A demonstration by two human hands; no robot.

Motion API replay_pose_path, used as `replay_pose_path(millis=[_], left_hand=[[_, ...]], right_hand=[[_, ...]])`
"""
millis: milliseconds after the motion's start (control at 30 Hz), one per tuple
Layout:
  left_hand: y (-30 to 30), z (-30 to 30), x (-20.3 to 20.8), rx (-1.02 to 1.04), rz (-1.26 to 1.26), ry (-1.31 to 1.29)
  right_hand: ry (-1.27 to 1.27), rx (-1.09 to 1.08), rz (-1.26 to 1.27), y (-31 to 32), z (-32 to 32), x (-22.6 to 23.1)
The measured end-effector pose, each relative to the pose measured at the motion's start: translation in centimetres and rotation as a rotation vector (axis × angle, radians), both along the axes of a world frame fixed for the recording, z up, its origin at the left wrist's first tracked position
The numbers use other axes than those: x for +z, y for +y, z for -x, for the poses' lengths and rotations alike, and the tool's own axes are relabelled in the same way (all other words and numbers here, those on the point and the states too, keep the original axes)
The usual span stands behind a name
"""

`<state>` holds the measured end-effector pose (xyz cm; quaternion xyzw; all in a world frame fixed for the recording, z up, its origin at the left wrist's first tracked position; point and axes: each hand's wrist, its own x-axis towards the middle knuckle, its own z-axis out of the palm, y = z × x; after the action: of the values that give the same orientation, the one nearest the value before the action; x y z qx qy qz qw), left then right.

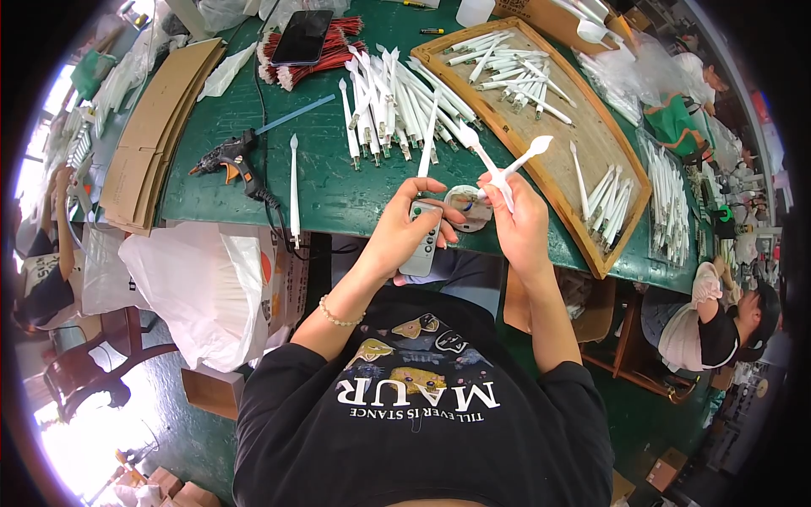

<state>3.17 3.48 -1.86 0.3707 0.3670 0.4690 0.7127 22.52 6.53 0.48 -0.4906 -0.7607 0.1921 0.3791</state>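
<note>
My left hand (399, 224) is closed round a grey remote control (421, 247) with dark round buttons, near the table's front edge. A white flame-tipped candle stick (429, 139) reaches up from behind its fingers; whether the hand holds it, I cannot tell. Pinched in my right hand (521, 224) are two white candle sticks (486, 160) with flame-shaped tips, crossing each other. Between the hands sits a small round container (480, 216), partly hidden by my fingers. Just beyond lies a pile of similar candle sticks (380, 106), their clear or metallic ends toward me.
A wooden-framed tray (507, 139) with more sticks lies to the right. On the left are a glue gun (230, 165), a single stick (294, 190) and cardboard sheets (156, 127). A phone (302, 38) rests on red wire bundles (342, 59). Other people sit at both sides.
</note>
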Motion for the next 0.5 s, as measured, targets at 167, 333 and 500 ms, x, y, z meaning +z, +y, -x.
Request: replay_pose_path(millis=[167,333,500], left_hand=[[-0.2,-0.1,0.2,0.009,-0.006,0.014],[0.0,0.1,-0.1,-0.013,-0.023,0.028],[0.0,0.1,0.0,-0.018,-0.042,0.002]], right_hand=[[0.004,0.004,0.008,-0.1,0.1,0.3],[-0.022,-0.005,0.053,0.6,0.1,1.0],[-0.221,-0.038,0.125,2.9,-0.1,1.8]])
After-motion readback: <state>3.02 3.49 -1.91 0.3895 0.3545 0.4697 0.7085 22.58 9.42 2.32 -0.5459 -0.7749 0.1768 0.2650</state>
